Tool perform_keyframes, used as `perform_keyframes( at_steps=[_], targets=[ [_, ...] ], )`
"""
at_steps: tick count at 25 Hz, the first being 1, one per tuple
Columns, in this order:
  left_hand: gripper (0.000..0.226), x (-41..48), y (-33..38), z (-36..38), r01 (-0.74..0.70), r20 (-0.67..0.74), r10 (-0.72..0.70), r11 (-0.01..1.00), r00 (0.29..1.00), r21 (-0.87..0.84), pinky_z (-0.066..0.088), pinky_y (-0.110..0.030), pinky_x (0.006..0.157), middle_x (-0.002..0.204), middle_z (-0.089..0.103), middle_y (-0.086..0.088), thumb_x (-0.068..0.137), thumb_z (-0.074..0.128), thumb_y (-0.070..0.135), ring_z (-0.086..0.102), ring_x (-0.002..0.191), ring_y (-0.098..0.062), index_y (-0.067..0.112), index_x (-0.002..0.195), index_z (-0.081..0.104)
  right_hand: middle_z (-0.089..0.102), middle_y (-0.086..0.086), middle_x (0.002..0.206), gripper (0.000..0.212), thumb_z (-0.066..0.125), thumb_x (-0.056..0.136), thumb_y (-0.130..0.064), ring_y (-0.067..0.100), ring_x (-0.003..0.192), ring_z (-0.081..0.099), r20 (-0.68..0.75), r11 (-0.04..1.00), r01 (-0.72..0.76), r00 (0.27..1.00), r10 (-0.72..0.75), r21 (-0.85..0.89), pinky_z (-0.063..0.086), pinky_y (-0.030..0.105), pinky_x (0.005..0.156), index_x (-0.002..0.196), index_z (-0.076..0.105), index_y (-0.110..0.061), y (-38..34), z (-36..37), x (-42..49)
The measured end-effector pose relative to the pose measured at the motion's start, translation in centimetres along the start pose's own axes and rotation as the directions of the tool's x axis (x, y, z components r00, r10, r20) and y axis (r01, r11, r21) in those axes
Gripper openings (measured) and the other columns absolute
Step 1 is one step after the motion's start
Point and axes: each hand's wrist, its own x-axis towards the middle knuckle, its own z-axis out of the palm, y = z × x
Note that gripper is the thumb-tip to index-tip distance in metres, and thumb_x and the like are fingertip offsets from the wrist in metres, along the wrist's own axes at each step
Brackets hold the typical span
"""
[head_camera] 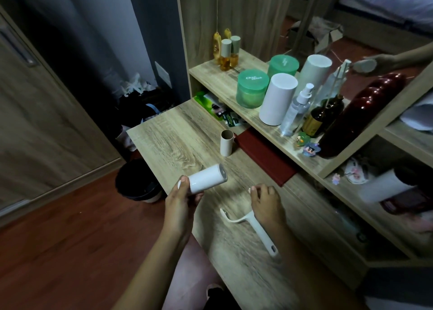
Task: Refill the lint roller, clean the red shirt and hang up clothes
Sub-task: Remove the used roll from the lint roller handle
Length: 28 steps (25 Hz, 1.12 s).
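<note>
My left hand (181, 198) grips a fresh white lint roll (208, 178) and holds it tilted just above the wooden desk (173, 136). The white roller handle (251, 225) lies flat on the desk with its bare wire frame pointing left. My right hand (266, 203) rests over the handle's upper end, fingers spread and touching the desk; whether it grips the handle is unclear. An empty cardboard core (226, 143) stands upright farther back. No red shirt is in view.
A dark red book (267, 156) lies under the shelf edge. The shelf (225, 80) carries green jars, white cylinders, spray and brown bottles, a dark red bottle and small figurines before a mirror. A black bin (137, 184) stands on the floor left of the desk.
</note>
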Motion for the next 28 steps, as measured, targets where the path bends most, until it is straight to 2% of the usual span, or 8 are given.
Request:
perform_keyframes(
  at_steps=[2,4,7,10,13,16,20,28],
  targets=[
    [0.016,-0.1,-0.2,0.0,0.002,0.003,-0.002,1.000,1.000,0.007,0.054,-0.016,0.056,0.089,0.056,-0.005,0.097,0.048,0.018,0.054,0.075,-0.016,0.008,0.102,0.059,0.060,0.007,0.106,0.034,0.038,0.094,-0.041,0.024,0.098,0.057,-0.069,0.978,0.112,0.992,-0.101,0.177,0.045,0.027,0.073,0.107,0.058,-0.016,-1.8,-1.7,-0.6],
    [0.016,0.0,-0.4,0.0,0.008,0.004,-0.008,1.000,1.000,0.023,0.054,-0.016,0.057,0.089,0.057,-0.005,0.097,0.048,0.018,0.055,0.074,-0.016,0.009,0.103,0.059,0.060,0.000,0.113,0.034,0.045,0.092,-0.037,0.015,0.101,0.060,-0.019,0.860,0.186,0.979,-0.202,0.475,0.045,0.012,0.072,0.119,0.056,-0.019,-4.5,-3.4,-1.5],
    [0.021,0.0,-0.8,-0.1,0.015,0.038,-0.017,0.998,0.999,0.066,0.054,-0.016,0.059,0.091,0.057,-0.007,0.097,0.048,0.020,0.055,0.073,-0.016,0.008,0.111,0.058,0.051,-0.015,0.130,0.050,0.057,0.088,-0.031,0.001,0.114,0.055,0.145,0.694,0.200,0.903,-0.405,0.692,0.046,0.012,0.090,0.135,0.042,-0.028,-7.6,-5.5,-3.2],
    [0.022,-0.1,-0.8,-0.2,0.005,0.070,-0.011,0.996,0.997,0.087,0.053,-0.017,0.060,0.092,0.056,-0.006,0.097,0.048,0.021,0.055,0.072,-0.014,0.009,0.112,0.058,0.059,-0.010,0.122,0.047,0.064,0.086,-0.016,0.000,0.112,0.058,0.176,0.683,0.252,0.853,-0.491,0.686,0.048,0.019,0.095,0.129,0.049,-0.032,-8.6,-6.6,-3.7],
    [0.019,-0.3,-0.5,-0.2,0.001,0.075,-0.007,0.997,0.997,0.076,0.052,-0.017,0.059,0.091,0.057,-0.007,0.098,0.047,0.021,0.054,0.072,-0.014,0.010,0.105,0.060,0.059,-0.018,0.113,0.044,0.068,0.083,-0.011,-0.005,0.106,0.059,0.138,0.660,0.265,0.859,-0.493,0.703,0.047,0.014,0.091,0.116,0.054,-0.037,-9.1,-7.4,-3.9],
    [0.016,-0.4,-0.3,-0.2,0.009,0.078,-0.013,0.999,0.997,0.054,0.052,-0.016,0.058,0.086,0.058,-0.004,0.098,0.047,0.020,0.054,0.070,-0.014,0.014,0.097,0.062,0.063,-0.016,0.109,0.044,0.072,0.078,-0.013,-0.002,0.104,0.061,0.090,0.658,0.285,0.876,-0.474,0.697,0.048,0.015,0.089,0.109,0.058,-0.041,-9.4,-7.3,-4.1],
    [0.019,-0.3,-0.4,-0.6,0.002,0.076,-0.006,0.999,0.997,0.047,0.051,-0.015,0.055,0.087,0.057,-0.007,0.098,0.046,0.021,0.054,0.067,-0.014,0.009,0.106,0.058,0.066,-0.008,0.113,0.042,0.075,0.076,-0.015,0.006,0.104,0.064,0.066,0.655,0.284,0.888,-0.455,0.701,0.051,0.024,0.090,0.107,0.061,-0.040,-9.7,-6.8,-4.1],
    [0.033,0.2,-0.7,-1.4,-0.057,0.123,0.042,0.992,0.992,0.114,0.054,-0.017,0.066,0.112,0.057,-0.010,0.095,0.051,0.022,0.057,0.085,-0.016,0.010,0.126,0.053,0.064,-0.008,0.110,0.035,0.075,0.075,-0.012,0.002,0.099,0.063,0.156,0.666,0.215,0.879,-0.451,0.714,0.053,0.020,0.079,0.096,0.060,-0.035,-9.6,-7.2,-3.8]
  ],
)
